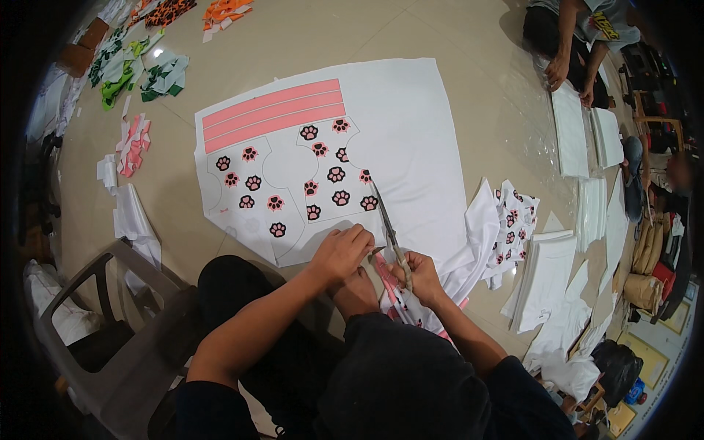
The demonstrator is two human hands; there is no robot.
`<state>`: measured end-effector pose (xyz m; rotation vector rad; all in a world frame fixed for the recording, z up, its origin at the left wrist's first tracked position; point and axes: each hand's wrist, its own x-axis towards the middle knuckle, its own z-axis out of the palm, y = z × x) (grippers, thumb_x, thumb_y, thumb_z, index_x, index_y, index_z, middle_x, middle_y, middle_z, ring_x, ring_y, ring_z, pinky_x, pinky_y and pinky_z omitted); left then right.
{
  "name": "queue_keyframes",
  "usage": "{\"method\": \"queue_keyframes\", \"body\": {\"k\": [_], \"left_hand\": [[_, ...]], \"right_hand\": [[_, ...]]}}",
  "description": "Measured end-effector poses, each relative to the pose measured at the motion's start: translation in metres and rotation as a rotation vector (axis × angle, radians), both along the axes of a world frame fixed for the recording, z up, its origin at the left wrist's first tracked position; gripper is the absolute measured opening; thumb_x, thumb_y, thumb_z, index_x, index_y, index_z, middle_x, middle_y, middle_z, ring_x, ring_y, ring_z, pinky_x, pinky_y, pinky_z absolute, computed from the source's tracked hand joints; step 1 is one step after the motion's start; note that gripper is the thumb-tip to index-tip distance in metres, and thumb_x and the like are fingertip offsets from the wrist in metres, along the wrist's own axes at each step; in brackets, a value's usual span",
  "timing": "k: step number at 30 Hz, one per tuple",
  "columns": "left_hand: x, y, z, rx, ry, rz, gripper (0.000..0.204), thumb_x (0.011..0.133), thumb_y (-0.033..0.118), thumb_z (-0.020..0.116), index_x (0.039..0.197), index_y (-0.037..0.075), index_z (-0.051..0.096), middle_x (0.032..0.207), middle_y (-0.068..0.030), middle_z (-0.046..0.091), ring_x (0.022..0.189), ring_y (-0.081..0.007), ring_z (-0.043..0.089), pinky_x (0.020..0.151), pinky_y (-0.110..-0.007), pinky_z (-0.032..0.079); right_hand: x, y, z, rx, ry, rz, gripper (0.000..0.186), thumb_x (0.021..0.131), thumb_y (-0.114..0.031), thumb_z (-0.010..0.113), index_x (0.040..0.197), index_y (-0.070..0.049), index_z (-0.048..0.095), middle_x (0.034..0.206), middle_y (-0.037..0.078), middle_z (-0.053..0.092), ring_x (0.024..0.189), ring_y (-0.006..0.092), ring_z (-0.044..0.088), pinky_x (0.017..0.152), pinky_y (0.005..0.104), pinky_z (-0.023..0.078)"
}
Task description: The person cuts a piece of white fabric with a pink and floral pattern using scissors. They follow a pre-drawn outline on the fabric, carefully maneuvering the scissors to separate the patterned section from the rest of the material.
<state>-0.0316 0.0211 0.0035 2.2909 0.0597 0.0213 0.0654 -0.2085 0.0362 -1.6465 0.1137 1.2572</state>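
A white sheet of fabric [403,125] lies spread on the floor, printed with pink and black paw prints, outlined garment pieces and long pink strips. In my right hand [419,276] are large scissors [390,226], their blades pointing away from me along the right side of the paw-print piece [336,192]. My left hand [342,254] is closed at the near edge of the sheet, just left of the scissors, its fingertips bent over the fabric. Below it a bare foot [357,295] shows. Paw-print cloth with pink parts [411,312] bunches under my right wrist.
Cut paw-print pieces [513,224] and white stacks [546,271] lie to the right. Colourful scraps [117,70] are scattered at the far left, pink ones [134,145] nearer. A grey plastic chair [110,330] stands at left. Another person's hands [559,72] work at far right beside plastic-wrapped packs [570,132].
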Motion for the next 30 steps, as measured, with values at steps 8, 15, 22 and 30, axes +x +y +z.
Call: {"method": "queue_keyframes", "body": {"k": [8, 15, 22, 30], "left_hand": [[-0.001, 0.001, -0.002, 0.005, 0.014, -0.001, 0.013, 0.101, 0.02, 0.07, 0.108, 0.011, 0.063, 0.102, -0.0063, 0.062, 0.089, -0.0298, 0.069, 0.081, -0.045, 0.053], [0.0, 0.0, -0.002, -0.009, 0.006, 0.0, 0.013, 0.101, 0.02, 0.07, 0.107, 0.011, 0.064, 0.102, -0.0077, 0.062, 0.089, -0.0309, 0.07, 0.081, -0.046, 0.052], [-0.001, 0.001, -0.004, -0.009, 0.011, 0.001, 0.013, 0.101, 0.02, 0.07, 0.107, 0.011, 0.064, 0.102, -0.0073, 0.062, 0.088, -0.0309, 0.07, 0.081, -0.046, 0.052], [-0.001, 0.0, -0.005, 0.013, -0.01, 0.001, 0.013, 0.1, 0.02, 0.071, 0.107, 0.011, 0.064, 0.101, -0.0062, 0.061, 0.088, -0.0289, 0.07, 0.079, -0.044, 0.053]], "right_hand": [[0.001, 0.003, -0.004, -0.004, 0.021, -0.02, 0.025, 0.098, -0.018, 0.084, 0.093, -0.002, 0.066, 0.083, 0.003, 0.073, 0.069, 0.0063, 0.064, 0.059, 0.0224, 0.05], [0.001, -0.003, -0.009, -0.006, 0.043, -0.017, 0.024, 0.099, -0.018, 0.084, 0.094, -0.002, 0.066, 0.083, 0.003, 0.073, 0.071, 0.0066, 0.066, 0.06, 0.0221, 0.05], [0.005, 0.008, -0.004, -0.058, -0.036, 0.053, 0.029, 0.097, -0.022, 0.087, 0.091, -0.001, 0.067, 0.083, 0.003, 0.072, 0.071, 0.0067, 0.064, 0.062, 0.0244, 0.051], [0.011, 0.023, -0.015, -0.002, -0.005, -0.027, 0.028, 0.097, -0.022, 0.088, 0.094, -0.002, 0.069, 0.082, 0.002, 0.071, 0.068, 0.0064, 0.061, 0.061, 0.0239, 0.049]]}}
